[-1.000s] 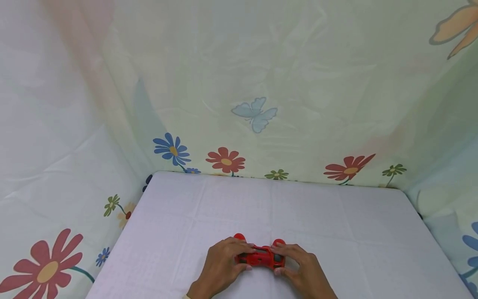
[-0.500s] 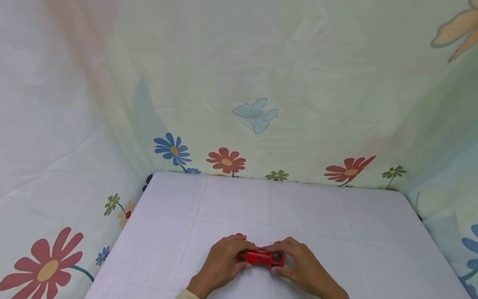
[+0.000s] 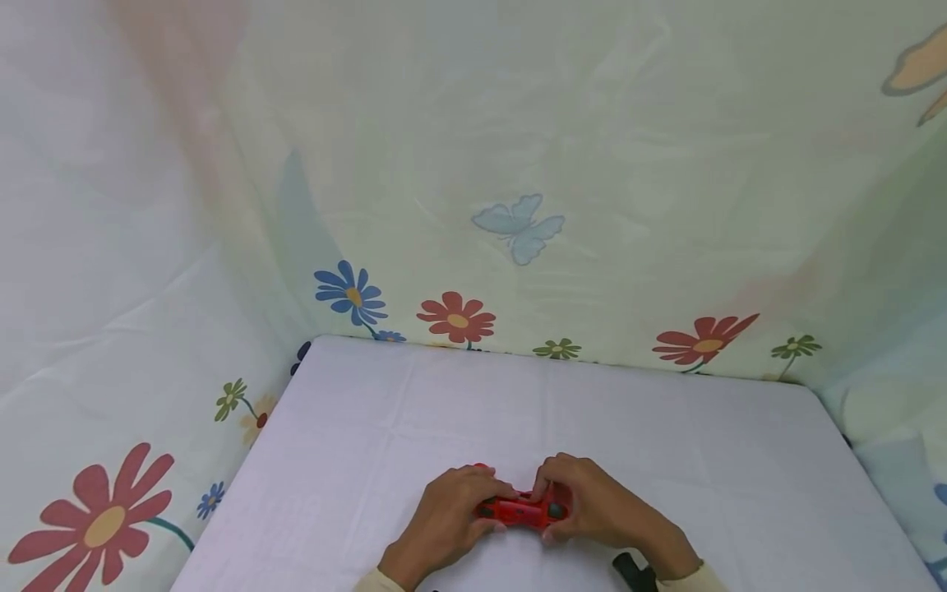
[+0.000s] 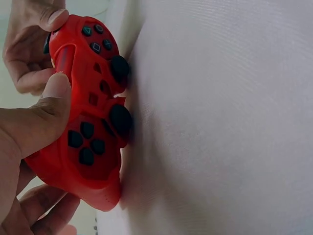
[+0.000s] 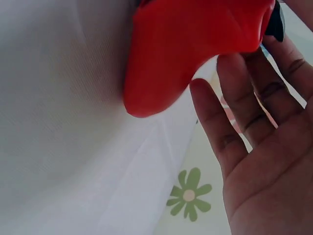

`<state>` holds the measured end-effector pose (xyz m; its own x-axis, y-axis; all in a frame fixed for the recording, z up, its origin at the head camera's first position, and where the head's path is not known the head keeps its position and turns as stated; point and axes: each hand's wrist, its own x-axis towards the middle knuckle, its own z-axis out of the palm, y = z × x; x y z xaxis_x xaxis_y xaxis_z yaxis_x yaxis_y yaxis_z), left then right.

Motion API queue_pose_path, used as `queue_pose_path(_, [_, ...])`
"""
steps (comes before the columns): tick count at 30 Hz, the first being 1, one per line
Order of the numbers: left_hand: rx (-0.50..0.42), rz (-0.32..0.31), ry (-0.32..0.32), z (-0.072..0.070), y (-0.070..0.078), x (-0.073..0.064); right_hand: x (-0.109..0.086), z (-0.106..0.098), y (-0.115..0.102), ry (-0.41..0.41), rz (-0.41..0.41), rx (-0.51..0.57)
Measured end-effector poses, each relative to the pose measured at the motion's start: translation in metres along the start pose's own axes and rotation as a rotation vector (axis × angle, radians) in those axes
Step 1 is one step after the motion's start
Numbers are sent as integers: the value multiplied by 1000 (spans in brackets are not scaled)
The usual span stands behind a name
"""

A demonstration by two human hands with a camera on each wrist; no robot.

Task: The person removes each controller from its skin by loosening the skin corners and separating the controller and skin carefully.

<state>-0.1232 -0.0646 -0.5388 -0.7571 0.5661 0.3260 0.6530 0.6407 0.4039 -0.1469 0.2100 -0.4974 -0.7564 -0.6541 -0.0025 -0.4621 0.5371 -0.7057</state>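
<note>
Saw a white-covered worktop [image 3: 651, 444] backed by a pale printed curtain [image 3: 399, 107]. Noted blue, red and green flowers [image 3: 456, 319] just above the worktop's far edge, with a light-blue butterfly [image 3: 520, 227] higher up. Found a large red flower [image 3: 103, 526] at lower left and an orange print [image 3: 920, 67], partly cut off, at upper right.

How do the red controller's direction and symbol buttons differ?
Shape: the direction buttons are angular; the symbol buttons are round.
Marking: direction buttons look plain; symbol buttons carry signs like a triangle.
Place: direction buttons sit nearer the left hand, symbol buttons nearer the right hand.
Shared: both are dark groups of four on the red controller.
</note>
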Motion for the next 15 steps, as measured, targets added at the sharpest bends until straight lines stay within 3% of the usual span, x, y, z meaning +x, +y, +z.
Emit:
queue_pose_path(10, [33,33,2,0,3,3,23,-13,-2,-298,-13,106])
queue_pose_path(15, [64,47,15,-2,4,2,26,-12,-8,-314,47,131])
